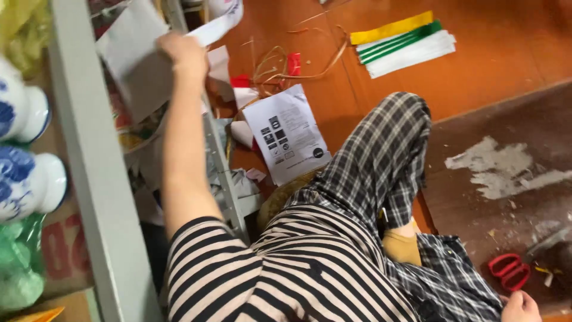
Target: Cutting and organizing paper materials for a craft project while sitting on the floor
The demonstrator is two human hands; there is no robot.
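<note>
Left hand (186,52) raised up beside a grey metal shelf frame (89,155), fingers closed around a white paper strip (217,27) that runs up and right from the fist. Grey card sheet (134,56) sits just behind the hand inside the shelf, with more crumpled paper scraps below it.

Right hand (521,307) low at the bottom right corner, resting near the floor, just beside red-handled scissors (508,271); not touching them as far as visible. Only part of the hand is in frame, so can't tell if it is open or closed.

Person sits on the floor, striped shirt, plaid trousers, one knee bent up.

Floor: orange-brown boards (506,53) at top, then a darker worn patch (506,173) with white scuffed blotches on the right. Printed white leaflet (287,132) lies on the boards near the knee. Stack of long paper strips (405,45), yellow, green and white, lies well apart at the top. Thin tan raffia strands (298,62) and small red bits scattered between.

Left edge: two blue-and-white ceramic vases (24,149) on the shelf, green plastic wrap (18,268) below them.
</note>
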